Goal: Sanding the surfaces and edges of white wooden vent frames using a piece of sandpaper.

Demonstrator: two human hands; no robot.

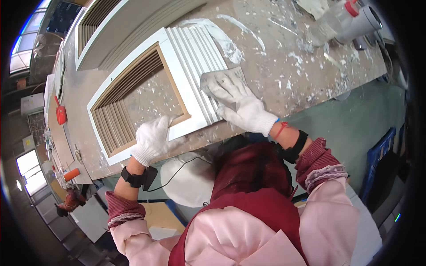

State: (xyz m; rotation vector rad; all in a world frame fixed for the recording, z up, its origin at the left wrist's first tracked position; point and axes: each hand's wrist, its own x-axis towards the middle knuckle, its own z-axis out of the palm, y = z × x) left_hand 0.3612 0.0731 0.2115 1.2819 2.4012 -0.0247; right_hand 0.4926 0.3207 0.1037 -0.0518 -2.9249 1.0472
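Note:
A white arched frame [174, 66] with a wooden inner edge and deep ribbed sides stands on the worktable. My left hand [153, 138], in a white knit glove, is closed round the near rim of its opening. My right hand [244, 106], gloved the same way, lies over a grey sheet that looks like sandpaper [240, 75]. Its fingers press the sheet against the ribbed outer side [197, 51], near the front corner. The fingertips look grey and dusty, and the thumb rests lower down by the edge. The sheet's underside is hidden.
Behind stands a second, similar frame [133, 33]. The table [284, 84] is spotted with white paint or filler. A clear bottle with a red cap [328, 26] and a grey cylinder [366, 24] stand far right. At left lies a red scoop-like tool [60, 113]. A white round seat [186, 177] is below.

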